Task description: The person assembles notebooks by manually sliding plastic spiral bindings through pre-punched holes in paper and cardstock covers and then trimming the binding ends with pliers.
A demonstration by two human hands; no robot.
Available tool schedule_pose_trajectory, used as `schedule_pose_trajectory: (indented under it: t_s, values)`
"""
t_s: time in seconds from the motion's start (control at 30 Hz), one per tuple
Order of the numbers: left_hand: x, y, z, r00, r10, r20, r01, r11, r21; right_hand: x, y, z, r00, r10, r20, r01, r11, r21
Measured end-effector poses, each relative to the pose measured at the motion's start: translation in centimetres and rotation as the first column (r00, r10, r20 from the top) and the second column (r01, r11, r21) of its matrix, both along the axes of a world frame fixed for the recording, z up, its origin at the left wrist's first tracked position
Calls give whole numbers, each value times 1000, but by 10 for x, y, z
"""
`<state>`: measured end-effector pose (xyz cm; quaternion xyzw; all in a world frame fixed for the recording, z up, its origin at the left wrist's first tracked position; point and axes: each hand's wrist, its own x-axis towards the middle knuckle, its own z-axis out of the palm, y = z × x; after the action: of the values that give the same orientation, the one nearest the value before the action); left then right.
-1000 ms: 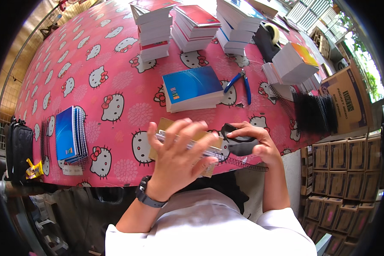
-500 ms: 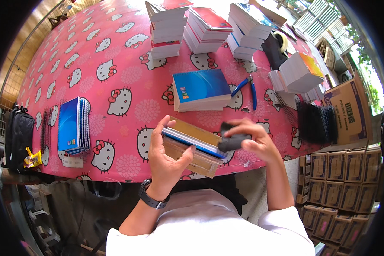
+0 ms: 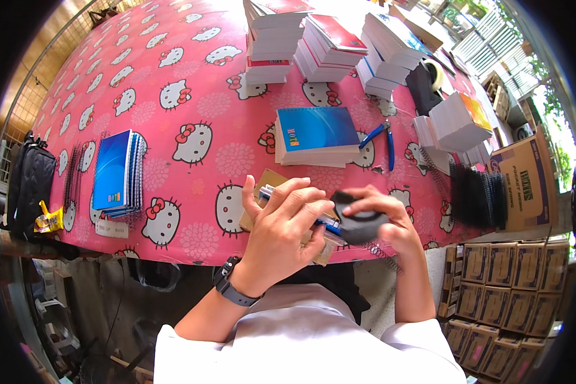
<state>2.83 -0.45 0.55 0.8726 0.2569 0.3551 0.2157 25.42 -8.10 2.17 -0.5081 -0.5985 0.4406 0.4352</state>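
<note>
Grip: your left hand (image 3: 285,224) over a blue notebook (image 3: 328,225) at a brown board (image 3: 269,180), clamping hidden; your right hand (image 3: 393,217) on a black object (image 3: 361,227), closure blurred. Step: seemingly coil (image 3: 385,257) binding. Next move: likely calls for steady edges.

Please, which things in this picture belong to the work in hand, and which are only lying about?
Likely part of the work:
notebook in the left hand
black object in the right hand
brown board
wire coil
black coils

Probably just lying about:
yellow packet
black bag
tape roll
</note>
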Motion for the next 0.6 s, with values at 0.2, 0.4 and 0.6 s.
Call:
schedule_pose_trajectory:
  t_s: [0.2,0.4,0.6]
  values:
    - [-7,5,0,997,65,39,-63,996,-57,-2,8,-5,978,92,-188,-81,994,67]
    - [-1,4,10,987,-160,-1,160,987,5,22,1,-17,971,-209,-120,216,975,48]
    - [-5,13,10,983,-185,-20,184,982,-39,22,-9,-25,965,-215,-149,217,976,1]
